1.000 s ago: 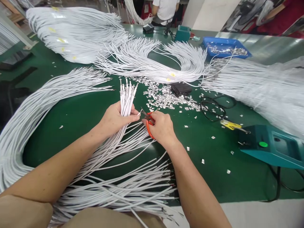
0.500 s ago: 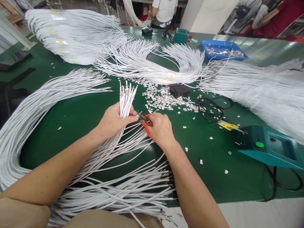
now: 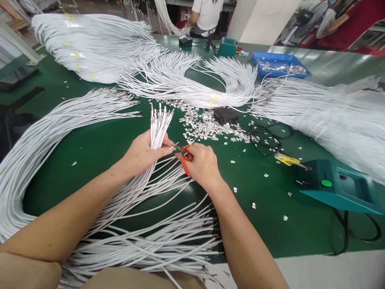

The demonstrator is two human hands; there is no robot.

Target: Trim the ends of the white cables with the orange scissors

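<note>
My left hand (image 3: 146, 150) is closed around an upright bunch of white cables (image 3: 158, 132), whose stripped ends stick up above the fingers. In my right hand (image 3: 203, 162) is a pair of pliers or cutters with orange handles (image 3: 185, 166). Its dark jaws point left and meet a single cable end near my left fingertips. Whether the jaws are fully closed on that end I cannot tell. Loose white cables (image 3: 141, 192) run down from my left hand, and another layer of cables (image 3: 150, 245) lies close in front of my body.
Small silvery foil pieces (image 3: 201, 124) are scattered around a black block (image 3: 226, 115). Bundled cables (image 3: 96, 48) lie at the back left, more (image 3: 325, 112) on the right. A teal device (image 3: 339, 186) stands at right, a blue tray (image 3: 281, 72) behind. Two people are in the background.
The cutters' jaws have shifted very slightly left, toward the cable end at my left fingertips. Both hands keep their grips; the whole view has moved a little.
</note>
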